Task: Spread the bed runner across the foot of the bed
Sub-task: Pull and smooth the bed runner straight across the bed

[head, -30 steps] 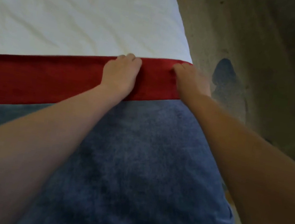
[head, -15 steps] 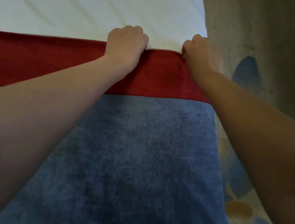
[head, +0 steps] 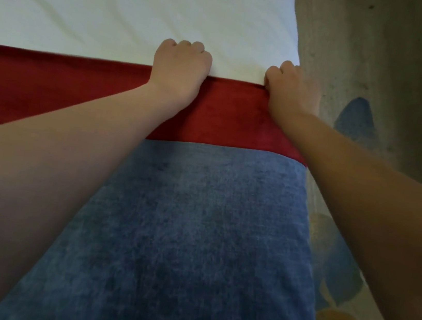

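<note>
The bed runner [head: 195, 225] is blue plush with a red band [head: 51, 88] along its far edge, lying flat over the white bed sheet [head: 118, 3]. My left hand [head: 180, 70] is curled into a fist on the far edge of the red band. My right hand [head: 291, 89] grips the same edge at the runner's right end, by the side of the bed. Both forearms reach forward over the blue part. The fingertips are tucked under and hidden.
A carpet [head: 381, 61] in beige and grey with blue and yellow flower shapes [head: 356, 120] runs along the right side of the bed. The white sheet shows light wrinkles beyond the runner.
Both hands went from lying flat on the red band to curled on its far edge. They and the band sit farther up the sheet, and the view has shifted toward the bed.
</note>
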Motion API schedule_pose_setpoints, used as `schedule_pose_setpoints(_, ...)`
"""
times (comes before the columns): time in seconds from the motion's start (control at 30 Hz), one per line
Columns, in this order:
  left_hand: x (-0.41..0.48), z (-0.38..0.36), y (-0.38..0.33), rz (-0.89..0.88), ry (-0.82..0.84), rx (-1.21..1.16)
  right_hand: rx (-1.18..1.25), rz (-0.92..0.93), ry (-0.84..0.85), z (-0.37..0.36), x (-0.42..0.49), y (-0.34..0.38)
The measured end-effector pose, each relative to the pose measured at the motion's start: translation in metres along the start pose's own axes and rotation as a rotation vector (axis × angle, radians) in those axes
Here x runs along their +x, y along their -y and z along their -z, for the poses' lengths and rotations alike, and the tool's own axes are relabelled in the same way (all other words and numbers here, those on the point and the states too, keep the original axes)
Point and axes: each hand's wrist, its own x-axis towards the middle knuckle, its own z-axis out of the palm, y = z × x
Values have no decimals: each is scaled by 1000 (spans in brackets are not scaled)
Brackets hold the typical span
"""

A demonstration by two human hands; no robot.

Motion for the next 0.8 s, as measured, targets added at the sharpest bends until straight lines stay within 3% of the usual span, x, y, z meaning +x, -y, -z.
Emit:
schedule_pose_setpoints(0.13, -3, -1, -3, 20, -14, -44, 87, -49, -59, 1, -3, 17)
schedule_pose_setpoints(0.3, -17, 0, 19, -1, -53, -40, 97, 169, -103, 2, 3, 36)
schedule_pose_setpoints(0.53, 5, 4, 12, 39, 121, 47, 40, 42, 4, 3, 18, 51)
schedule_pose_setpoints(0.8, -32, 57, 85, 35, -126, -59, 23, 90, 69, 68, 0, 50)
